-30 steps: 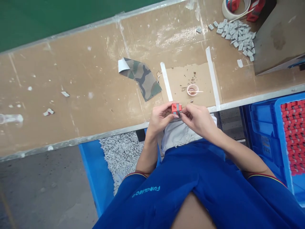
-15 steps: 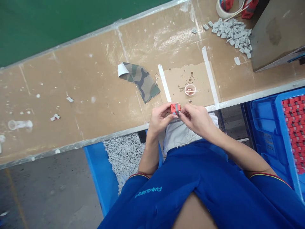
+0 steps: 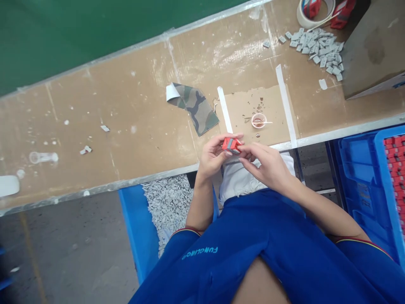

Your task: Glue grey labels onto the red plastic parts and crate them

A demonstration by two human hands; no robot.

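Note:
My left hand (image 3: 211,158) pinches a small red toy-like piece (image 3: 231,145) with a grey band across it, thumb in front and fingers behind. It is held just off the table's front edge, above my lap. My right hand (image 3: 268,164) is on the piece's right side, index fingertip against it and thumb apart below; the other fingers are partly hidden. Just beyond the hands, a small clear cup (image 3: 258,120) of brownish liquid has a thin white stick lying across it. A camouflage-patterned sheet (image 3: 199,109) with one corner folded over lies to the left.
Small grey tiles (image 3: 318,48) are heaped at the back right, near a tape roll (image 3: 302,19) and a brown board (image 3: 373,50). Below the table, a blue-lined container (image 3: 169,207) holds many grey pieces. A blue crate (image 3: 357,169) stands right, with red pieces (image 3: 395,164) in a tray.
The red piece has been turned and tilted in my left hand. My right thumb has come away from it, leaving the index finger touching. The whole view has shifted slightly.

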